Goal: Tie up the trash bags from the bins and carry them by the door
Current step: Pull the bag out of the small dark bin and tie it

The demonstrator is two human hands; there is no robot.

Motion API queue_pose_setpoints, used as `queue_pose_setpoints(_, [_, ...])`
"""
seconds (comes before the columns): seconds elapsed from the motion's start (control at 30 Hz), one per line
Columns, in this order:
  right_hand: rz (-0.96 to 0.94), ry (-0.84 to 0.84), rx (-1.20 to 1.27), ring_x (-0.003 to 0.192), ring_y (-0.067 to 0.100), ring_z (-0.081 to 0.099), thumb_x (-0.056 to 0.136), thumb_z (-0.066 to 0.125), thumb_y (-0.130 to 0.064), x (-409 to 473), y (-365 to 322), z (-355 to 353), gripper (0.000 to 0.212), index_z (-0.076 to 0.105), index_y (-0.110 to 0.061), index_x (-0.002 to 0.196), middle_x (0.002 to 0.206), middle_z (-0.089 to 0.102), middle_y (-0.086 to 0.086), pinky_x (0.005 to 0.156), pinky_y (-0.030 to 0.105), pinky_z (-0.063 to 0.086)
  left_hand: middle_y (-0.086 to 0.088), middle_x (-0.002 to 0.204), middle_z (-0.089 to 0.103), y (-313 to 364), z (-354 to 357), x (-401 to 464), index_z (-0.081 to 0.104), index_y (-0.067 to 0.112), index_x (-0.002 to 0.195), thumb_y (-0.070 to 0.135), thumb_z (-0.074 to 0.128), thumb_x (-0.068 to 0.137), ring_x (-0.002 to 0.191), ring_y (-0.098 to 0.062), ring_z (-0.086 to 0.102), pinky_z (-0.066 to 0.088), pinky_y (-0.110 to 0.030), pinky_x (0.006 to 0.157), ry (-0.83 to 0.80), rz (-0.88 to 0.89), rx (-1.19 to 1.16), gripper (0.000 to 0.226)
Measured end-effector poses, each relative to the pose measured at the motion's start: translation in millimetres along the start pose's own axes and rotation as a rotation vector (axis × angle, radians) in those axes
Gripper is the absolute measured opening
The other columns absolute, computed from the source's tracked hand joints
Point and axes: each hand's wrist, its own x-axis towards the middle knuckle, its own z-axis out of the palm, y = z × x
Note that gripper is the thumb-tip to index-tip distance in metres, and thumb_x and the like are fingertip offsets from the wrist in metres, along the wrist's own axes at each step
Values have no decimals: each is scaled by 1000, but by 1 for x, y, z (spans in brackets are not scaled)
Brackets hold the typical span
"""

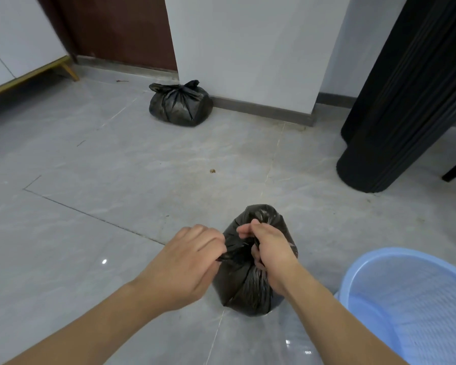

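Hidden or cut off: the contents of both black trash bags, sealed in opaque plastic; the fingertips of both hands, buried in the gathered plastic, so the exact form of the knot cannot be made out; the blue mesh bin (416,306), cropped by the lower right edge of the frame, only part of its rim and inner wall showing; the black ribbed column (406,101), cut off by the upper right edge; the white cabinet (16,40), cropped at the upper left, one wooden leg visible. Trash bags, two. The near bag (248,283) sits on the grey tiled floor (116,159) near the bottom middle of the frame, just beside the blue bin. The left hand (184,264) pinches a twisted strip of the bag's neck and draws it to the left; the right hand (267,248) is curled round the bunched top of the same bag. The far bag (179,104), with its top knotted, rests on the floor against the corner of the white wall (248,48), next to the dark brown door (121,27), well apart from the near bag. Hands, two, both bare-armed. Bins, one. Small brown scrap (212,170) on the floor between the two bags, one.
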Motion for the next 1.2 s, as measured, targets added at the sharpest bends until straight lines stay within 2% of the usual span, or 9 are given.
queue_pose_setpoints(0.1, [-7,-71,-203,45,-2,52,100,44,-26,-3,4,0,36,70,-12,78,77,64,2,49,12,42,8,107,52,-7,0,0,54,18,95,16,42,89,98,-16,47,38,-34,84,74,-78,-32,14])
queue_pose_setpoints(0.2, [-56,-119,-464,72,14,60,96,45,-31,-4,5,-5,38,67,-15,69,73,66,1,83,38,47,11,110,54,-12,3,9,57,19,95,18,42,90,106,-11,46,37,-28,92,144,-197,-173,16])
queue_pose_setpoints(0.33, [-70,-223,-671,54,8,55,79,32,-49,-11,-5,-12,50,64,-17,56,57,64,-3,68,32,43,14,120,56,-20,3,41,57,27,95,7,43,96,118,-1,45,34,-20,103,114,-434,-605,24])
queue_pose_setpoints(0.47, [-164,-292,-818,63,13,52,60,42,-49,-12,-22,-14,29,55,-23,56,57,53,-9,65,33,41,10,122,64,-28,2,70,60,26,98,4,37,101,118,1,53,38,-17,103,39,-520,-903,31])
queue_pose_setpoints(0.63, [-481,-136,-1263,72,17,54,79,49,-38,-12,-32,-22,23,41,-23,64,81,49,-6,60,30,38,-18,101,73,-19,10,80,46,5,93,2,30,101,100,-25,69,54,-22,78,80,-589,-1321,18])
queue_pose_setpoints(0.73, [-695,45,-1433,72,28,58,91,44,-36,-14,-27,-24,19,39,-22,78,97,43,-3,59,32,37,-33,101,66,-19,14,82,48,6,94,5,31,101,86,-40,69,57,-29,70,142,-705,-1366,19])
queue_pose_setpoints(0.93, [-852,194,-1603,65,25,62,90,52,-30,-18,-19,-23,15,58,-16,94,92,58,1,49,31,40,-10,66,70,-15,27,83,48,12,93,12,31,101,45,-23,57,46,-26,49,94,-838,-1288,20])
queue_pose_setpoints(1.1, [-1011,289,-1597,34,18,49,49,86,-7,-19,-21,-29,40,68,-10,85,70,63,3,29,21,29,-10,48,57,-11,33,89,45,10,92,9,31,98,33,-17,40,31,-24,41,-72,-920,-1304,15])
queue_pose_setpoints(1.2, [-1120,287,-1551,36,20,48,54,84,-4,-16,-19,-37,42,67,-10,92,69,60,2,29,24,31,-9,48,53,-8,33,92,44,9,92,8,31,97,31,-17,35,28,-21,40,-133,-933,-1327,14])
